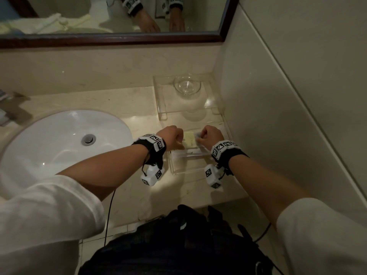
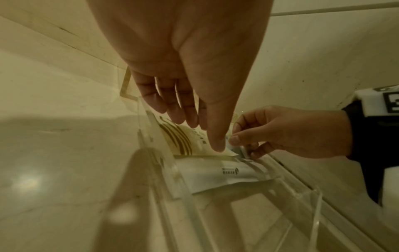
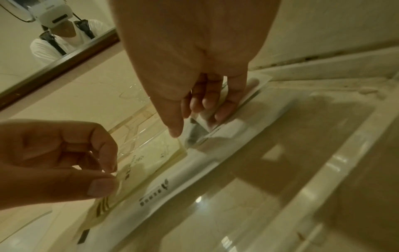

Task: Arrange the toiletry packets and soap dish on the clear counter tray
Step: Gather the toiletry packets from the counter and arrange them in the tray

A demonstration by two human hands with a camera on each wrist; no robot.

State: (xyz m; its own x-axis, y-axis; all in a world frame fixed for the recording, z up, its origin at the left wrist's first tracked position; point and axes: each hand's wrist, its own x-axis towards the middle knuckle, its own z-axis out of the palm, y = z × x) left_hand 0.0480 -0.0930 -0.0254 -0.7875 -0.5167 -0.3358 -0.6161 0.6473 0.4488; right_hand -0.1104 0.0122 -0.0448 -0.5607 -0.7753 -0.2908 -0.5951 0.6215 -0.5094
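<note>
A person stands at a bathroom desk beside a white sink (image 1: pixel 65 139), both hands lowered into a clear tray (image 1: pixel 186 169) that sits on the desk near the right wall. The left hand (image 1: pixel 171 135) pinches the left edge of a cream packet (image 1: pixel 190 139) with brown stripes between thumb and forefinger. The right hand (image 1: pixel 210 135) grasps a small white packet (image 2: pixel 238 150) at the cream packet's right edge, fingers curled around it. A long white packet (image 1: pixel 187 153) lies flat in the tray just in front of the cream one, its long axis running left to right across the tray, nearer the person than both hands. The cream packet lies between the two hands, so either hand can shift it; judging by this, the coming move is to square it against the long packet. Farther back, a glass soap dish (image 1: pixel 187 85) sits on a second clear stand (image 1: pixel 158 100) by the wall, well apart from the hands, seen only in the head view. The left wrist view shows the right hand's pinch on the small white packet, which the head view hides. The right wrist view shows the left thumb and forefinger on the cream packet, and a mirror (image 3: pixel 62 63) behind.
</note>
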